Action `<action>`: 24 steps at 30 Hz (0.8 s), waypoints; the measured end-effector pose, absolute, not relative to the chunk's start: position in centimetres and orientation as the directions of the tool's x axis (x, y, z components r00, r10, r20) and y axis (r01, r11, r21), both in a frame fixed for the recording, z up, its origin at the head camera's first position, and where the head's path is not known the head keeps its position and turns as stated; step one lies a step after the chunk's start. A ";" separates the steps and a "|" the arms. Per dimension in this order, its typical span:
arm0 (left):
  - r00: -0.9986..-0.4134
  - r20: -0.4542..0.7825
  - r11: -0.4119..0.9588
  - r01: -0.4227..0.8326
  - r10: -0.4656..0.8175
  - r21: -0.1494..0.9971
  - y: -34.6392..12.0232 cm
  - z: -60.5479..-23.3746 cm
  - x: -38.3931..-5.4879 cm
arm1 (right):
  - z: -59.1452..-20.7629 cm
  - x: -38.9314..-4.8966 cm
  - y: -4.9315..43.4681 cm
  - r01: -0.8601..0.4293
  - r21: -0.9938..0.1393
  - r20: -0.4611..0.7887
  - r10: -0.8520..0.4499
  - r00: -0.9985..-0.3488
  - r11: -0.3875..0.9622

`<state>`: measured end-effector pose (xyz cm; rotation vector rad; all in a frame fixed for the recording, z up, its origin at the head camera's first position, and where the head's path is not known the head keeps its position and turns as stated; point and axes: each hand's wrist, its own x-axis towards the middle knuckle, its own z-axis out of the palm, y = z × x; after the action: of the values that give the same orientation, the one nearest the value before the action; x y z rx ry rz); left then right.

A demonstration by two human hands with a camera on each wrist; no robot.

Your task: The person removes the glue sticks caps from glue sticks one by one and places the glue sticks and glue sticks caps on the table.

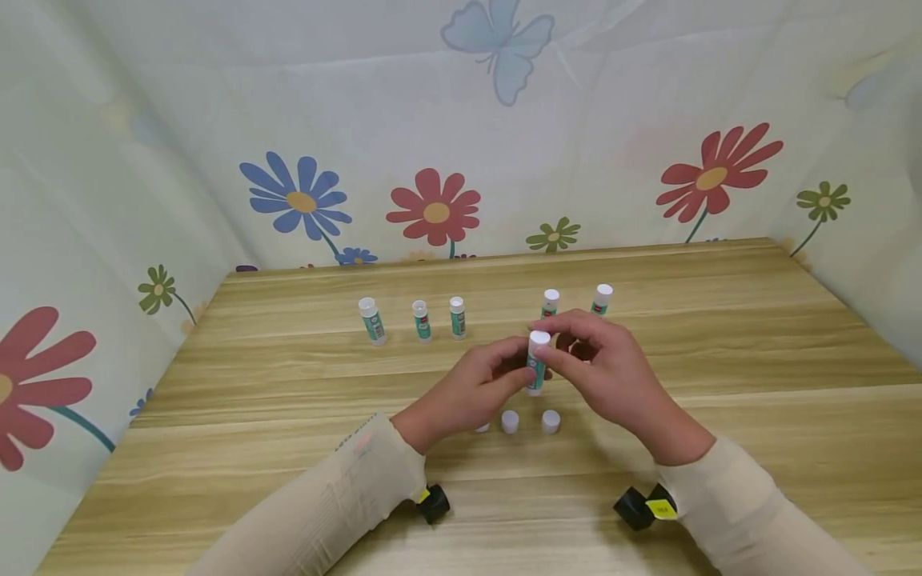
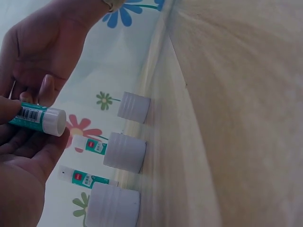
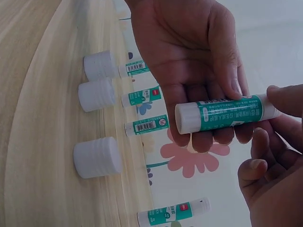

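A white and teal glue stick (image 1: 536,373) stands upright between both hands, above the table. My left hand (image 1: 475,388) grips its body, thumb in front and fingers behind, as the left wrist view also shows with the barcode side of the glue stick (image 2: 34,118). At the upper white end, my right hand (image 1: 608,372) pinches with thumb and forefinger; in the right wrist view that pinch on the glue stick (image 3: 227,113) is at the right. Below the hands, several loose white caps stand on the table, among them one cap (image 1: 551,422) and another cap (image 1: 510,422).
Three glue sticks stand in a row at the back left, the outermost glue stick (image 1: 372,322) the largest in view. Two more stand behind the right hand, one glue stick (image 1: 602,298) partly covered by it. A flowered cloth (image 1: 605,144) borders the wooden table (image 1: 288,400).
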<state>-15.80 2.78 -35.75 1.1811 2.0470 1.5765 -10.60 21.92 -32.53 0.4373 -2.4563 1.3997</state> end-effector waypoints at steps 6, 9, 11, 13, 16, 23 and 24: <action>-0.632 0.241 0.061 0.417 0.737 0.907 2.8 -35.7 -15.8 | -32.4 -10.5 22.0 -0.409 -0.795 0.387 -0.146 -0.911 0.448; -0.672 0.257 0.082 0.429 0.695 0.900 2.9 -35.9 -15.7 | -32.5 -10.6 21.9 -0.359 -0.809 0.359 -0.093 -0.929 0.465; -0.695 0.266 0.090 0.430 0.668 0.899 3.0 -35.9 -15.7 | -32.6 -10.7 21.7 -0.322 -0.817 0.340 -0.050 -0.939 0.478; -0.706 0.274 0.085 0.427 0.652 0.900 3.1 -36.0 -15.7 | -32.7 -10.7 21.6 -0.297 -0.819 0.329 -0.022 -0.944 0.491; -0.712 0.282 0.080 0.429 0.643 0.900 3.2 -36.1 -15.7 | -32.7 -10.7 21.4 -0.286 -0.820 0.326 -0.005 -0.945 0.496; -0.701 0.280 0.079 0.432 0.656 0.898 3.1 -36.1 -15.6 | -32.5 -10.6 21.5 -0.304 -0.822 0.333 -0.028 -0.943 0.481; -0.698 0.278 0.080 0.433 0.660 0.898 3.1 -36.1 -15.6 | -32.5 -10.6 21.5 -0.317 -0.820 0.342 -0.036 -0.939 0.476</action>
<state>-15.59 3.07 -36.06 1.1097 2.1512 1.6700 -10.55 21.52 -32.47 0.3002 -2.4484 1.4480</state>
